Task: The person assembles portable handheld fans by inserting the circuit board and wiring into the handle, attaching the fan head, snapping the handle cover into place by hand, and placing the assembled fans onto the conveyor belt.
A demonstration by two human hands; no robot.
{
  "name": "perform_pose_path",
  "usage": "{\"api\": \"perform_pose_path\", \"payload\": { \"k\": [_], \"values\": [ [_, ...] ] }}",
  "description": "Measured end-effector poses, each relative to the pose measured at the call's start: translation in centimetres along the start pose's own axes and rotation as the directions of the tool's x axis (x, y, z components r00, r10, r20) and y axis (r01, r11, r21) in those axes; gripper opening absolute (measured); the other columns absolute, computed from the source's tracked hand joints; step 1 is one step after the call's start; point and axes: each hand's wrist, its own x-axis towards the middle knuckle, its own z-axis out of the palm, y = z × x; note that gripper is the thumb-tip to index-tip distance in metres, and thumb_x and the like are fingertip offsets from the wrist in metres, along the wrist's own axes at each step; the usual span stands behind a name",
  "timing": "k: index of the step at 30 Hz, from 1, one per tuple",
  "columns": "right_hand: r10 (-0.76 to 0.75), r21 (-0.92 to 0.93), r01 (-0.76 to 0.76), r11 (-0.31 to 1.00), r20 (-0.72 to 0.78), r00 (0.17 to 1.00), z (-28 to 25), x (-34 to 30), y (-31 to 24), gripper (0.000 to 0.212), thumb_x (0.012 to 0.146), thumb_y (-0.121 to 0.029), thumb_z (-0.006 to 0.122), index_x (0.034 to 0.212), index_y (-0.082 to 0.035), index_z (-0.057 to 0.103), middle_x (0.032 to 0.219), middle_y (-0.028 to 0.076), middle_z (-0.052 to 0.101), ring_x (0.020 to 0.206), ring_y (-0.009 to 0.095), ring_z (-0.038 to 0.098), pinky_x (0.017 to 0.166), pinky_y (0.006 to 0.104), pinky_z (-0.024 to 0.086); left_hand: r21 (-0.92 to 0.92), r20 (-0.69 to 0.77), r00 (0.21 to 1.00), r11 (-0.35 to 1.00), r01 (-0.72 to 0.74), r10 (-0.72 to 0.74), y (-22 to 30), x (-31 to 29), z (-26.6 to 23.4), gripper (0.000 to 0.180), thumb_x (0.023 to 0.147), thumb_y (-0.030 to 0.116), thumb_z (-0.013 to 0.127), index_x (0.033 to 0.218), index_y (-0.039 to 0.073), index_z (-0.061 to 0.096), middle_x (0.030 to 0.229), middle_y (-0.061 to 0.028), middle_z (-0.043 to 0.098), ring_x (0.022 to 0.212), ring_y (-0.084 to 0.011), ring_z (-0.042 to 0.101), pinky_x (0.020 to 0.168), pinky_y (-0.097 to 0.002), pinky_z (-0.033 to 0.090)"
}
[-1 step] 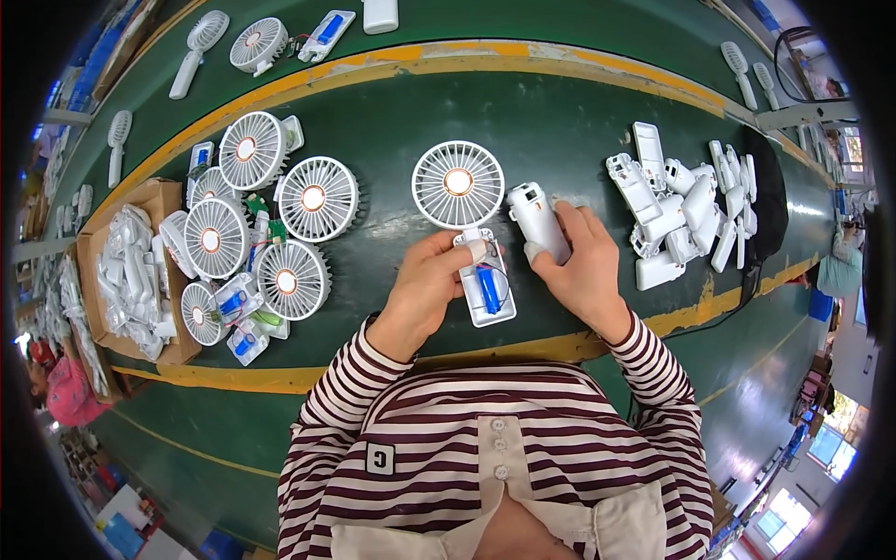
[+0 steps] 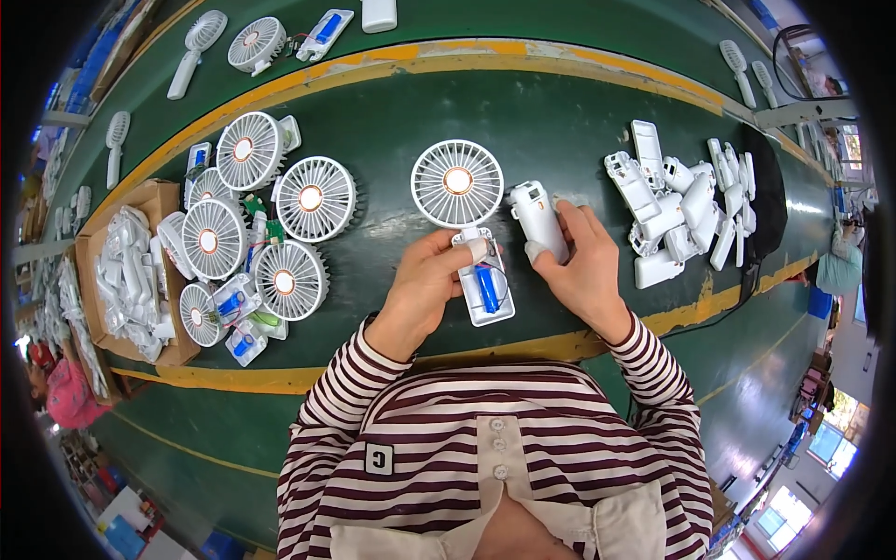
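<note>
Left hand (image 2: pixel 422 283) is closed in a pinch on the fan's open handle (image 2: pixel 493 318): thumb on top near the neck, fingers curled around the side and mostly hidden. Right hand (image 2: pixel 585 266) is half open around a shell (image 2: pixel 539 219), thumb and fingers on opposite sides, rounded face up. Can't tell how hard either grips.

Fan (image 2: pixel 457 184) is face up, mid-bench (image 2: pixel 551 112), handle toward the body; shell is just right of it, not touching. Battery (image 2: pixel 487 289) sits in the handle, wires (image 2: pixel 502 276) looping along its right side.

My take: wires are the weak spot. Tuck them inside the rim, battery flat, before anything goes over it. Left thumb covers the top end, so clear it off the edge. Hold the handle, not the grille. Line up the shell's end first, press evenly; if it resists, check for a trapped wire, don't force.
</note>
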Motion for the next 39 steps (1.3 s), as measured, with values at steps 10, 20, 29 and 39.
{"api": "perform_pose_path", "payload": {
  "k": [10, 20, 29, 39],
  "values": [
    [0.026, 0.034, -0.028, 0.999, 0.079, 0.997, -0.3, -0.7, -0.4, 0.046, 0.065, -0.010, 0.067, 0.107, 0.005, 0.053, 0.081, 0.011, 0.052, 0.067, 0.019, 0.055, 0.056, 0.0267, 0.045, 0.069, -0.023, 0.999, 0.997, -0.023, 0.025, 0.0, -0.1, 0.6, 0.037, 0.072, -0.005, 0.055, 0.108, -0.006, 0.048, 0.099, -0.0160, 0.060, 0.082, -0.0229, 0.062, 0.072, -0.0330, 0.053],
    [-0.024, -0.120, 0.028, 0.992, 0.037, 0.999, -0.1, -1.0, -0.5, 0.049, 0.064, -0.010, 0.068, 0.108, 0.004, 0.051, 0.086, 0.012, 0.052, 0.075, 0.025, 0.055, 0.061, 0.0312, 0.046, 0.069, -0.022, 0.998, 0.996, -0.060, 0.061, -0.4, 0.1, 0.4, 0.040, 0.068, -0.011, 0.053, 0.107, -0.006, 0.048, 0.098, -0.0167, 0.060, 0.080, -0.0247, 0.063, 0.073, -0.0342, 0.053],
    [-0.400, 0.240, 0.388, 0.890, 0.003, 0.916, -1.1, -3.0, -0.8, 0.051, 0.068, -0.006, 0.066, 0.112, 0.008, 0.046, 0.107, 0.024, 0.054, 0.093, 0.037, 0.055, 0.081, 0.0403, 0.044, -0.194, 0.035, 0.998, 0.980, -0.043, 0.051, -0.3, 0.4, 0.0, 0.027, 0.087, 0.012, 0.051, 0.108, -0.005, 0.048, 0.102, -0.0181, 0.059, 0.092, -0.0272, 0.060, 0.079, -0.0376, 0.051],
    [-0.548, 0.276, 0.500, 0.821, 0.135, 0.826, -0.5, -3.9, -1.4, 0.050, 0.068, -0.009, 0.066, 0.112, 0.005, 0.048, 0.114, 0.021, 0.053, 0.102, 0.035, 0.054, 0.082, 0.0404, 0.045, -0.202, -0.019, 0.990, 0.969, -0.144, 0.143, -0.6, 0.6, 0.3, 0.029, 0.090, 0.016, 0.048, 0.110, -0.004, 0.047, 0.106, -0.0192, 0.057, 0.096, -0.0278, 0.059, 0.082, -0.0383, 0.050]
  ]
}}
